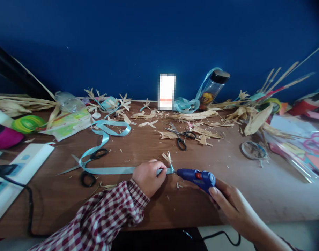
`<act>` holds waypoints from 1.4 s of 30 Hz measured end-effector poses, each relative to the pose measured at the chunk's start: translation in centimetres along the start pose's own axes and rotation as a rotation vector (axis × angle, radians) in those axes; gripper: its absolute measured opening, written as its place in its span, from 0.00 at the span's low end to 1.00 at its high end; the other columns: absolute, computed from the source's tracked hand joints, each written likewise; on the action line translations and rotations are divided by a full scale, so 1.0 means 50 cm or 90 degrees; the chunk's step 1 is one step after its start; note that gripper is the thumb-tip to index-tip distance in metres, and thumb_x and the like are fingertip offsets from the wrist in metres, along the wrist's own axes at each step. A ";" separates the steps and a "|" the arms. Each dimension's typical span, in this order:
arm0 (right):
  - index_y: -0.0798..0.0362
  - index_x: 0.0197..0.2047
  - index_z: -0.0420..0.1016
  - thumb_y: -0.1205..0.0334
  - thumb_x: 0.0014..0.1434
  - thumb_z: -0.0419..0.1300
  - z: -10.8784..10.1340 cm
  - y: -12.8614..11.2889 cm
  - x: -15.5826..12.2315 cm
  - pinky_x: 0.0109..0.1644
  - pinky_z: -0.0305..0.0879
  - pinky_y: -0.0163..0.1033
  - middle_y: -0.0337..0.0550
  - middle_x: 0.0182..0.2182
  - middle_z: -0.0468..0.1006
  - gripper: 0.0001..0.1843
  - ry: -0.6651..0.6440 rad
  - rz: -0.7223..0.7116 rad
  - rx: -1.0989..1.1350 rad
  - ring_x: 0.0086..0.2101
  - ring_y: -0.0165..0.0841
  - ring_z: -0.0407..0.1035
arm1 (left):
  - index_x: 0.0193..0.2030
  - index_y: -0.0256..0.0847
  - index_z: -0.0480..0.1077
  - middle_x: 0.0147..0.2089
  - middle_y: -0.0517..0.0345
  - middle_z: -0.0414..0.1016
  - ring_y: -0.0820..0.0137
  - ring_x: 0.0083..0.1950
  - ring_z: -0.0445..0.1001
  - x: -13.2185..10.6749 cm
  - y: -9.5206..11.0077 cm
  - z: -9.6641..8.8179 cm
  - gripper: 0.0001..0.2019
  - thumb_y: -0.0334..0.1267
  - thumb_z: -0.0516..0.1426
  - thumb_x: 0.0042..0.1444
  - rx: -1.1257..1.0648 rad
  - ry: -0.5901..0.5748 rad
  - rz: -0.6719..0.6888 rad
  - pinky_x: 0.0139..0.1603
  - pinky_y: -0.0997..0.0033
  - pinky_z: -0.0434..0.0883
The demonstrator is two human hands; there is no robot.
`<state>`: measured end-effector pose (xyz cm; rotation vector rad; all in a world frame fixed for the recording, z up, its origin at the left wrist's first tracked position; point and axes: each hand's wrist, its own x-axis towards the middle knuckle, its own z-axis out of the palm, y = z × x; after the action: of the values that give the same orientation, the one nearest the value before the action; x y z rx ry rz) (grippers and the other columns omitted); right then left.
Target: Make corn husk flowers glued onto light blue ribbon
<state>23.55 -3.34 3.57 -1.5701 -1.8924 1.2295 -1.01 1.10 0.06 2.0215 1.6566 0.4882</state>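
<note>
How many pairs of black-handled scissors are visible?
2: one pair at left, partly under the blue ribbon; another pair near the middle, beside dry husk pieces. More may be hidden.

A bottle (214,88) leans — a power strip (23,171) lies left.

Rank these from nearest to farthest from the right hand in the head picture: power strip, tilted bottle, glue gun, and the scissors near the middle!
From the right hand:
1. Glue gun: held in it.
2. Scissors: ahead, to its left.
3. Tilted bottle: farther back, beyond the scissors.
4. Power strip: way over on the left side.
</note>
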 end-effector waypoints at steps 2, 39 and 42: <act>0.54 0.27 0.64 0.51 0.63 0.46 -0.001 -0.003 -0.003 0.25 0.54 0.31 0.36 0.21 0.62 0.19 0.009 0.014 0.001 0.23 0.27 0.57 | 0.30 0.44 0.74 0.34 0.59 0.77 0.68 0.37 0.74 -0.001 0.000 0.001 0.09 0.37 0.53 0.54 -0.002 0.002 -0.002 0.39 0.71 0.65; 0.53 0.28 0.68 0.54 0.62 0.50 0.012 -0.014 0.008 0.26 0.57 0.32 0.37 0.20 0.66 0.16 0.028 -0.047 -0.005 0.22 0.29 0.60 | 0.31 0.44 0.74 0.34 0.58 0.77 0.67 0.38 0.74 -0.003 -0.002 -0.001 0.07 0.38 0.54 0.53 0.028 -0.001 0.009 0.38 0.70 0.66; 0.54 0.38 0.72 0.56 0.62 0.49 0.015 -0.027 0.017 0.31 0.63 0.33 0.38 0.24 0.72 0.14 0.002 -0.054 -0.013 0.26 0.31 0.66 | 0.32 0.44 0.74 0.35 0.57 0.78 0.67 0.38 0.74 -0.002 0.000 -0.004 0.08 0.38 0.54 0.54 0.026 -0.010 0.014 0.39 0.70 0.66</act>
<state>21.95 -2.82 4.09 -1.4845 -1.9536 1.1749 -1.14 1.02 0.23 2.0704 1.6490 0.4492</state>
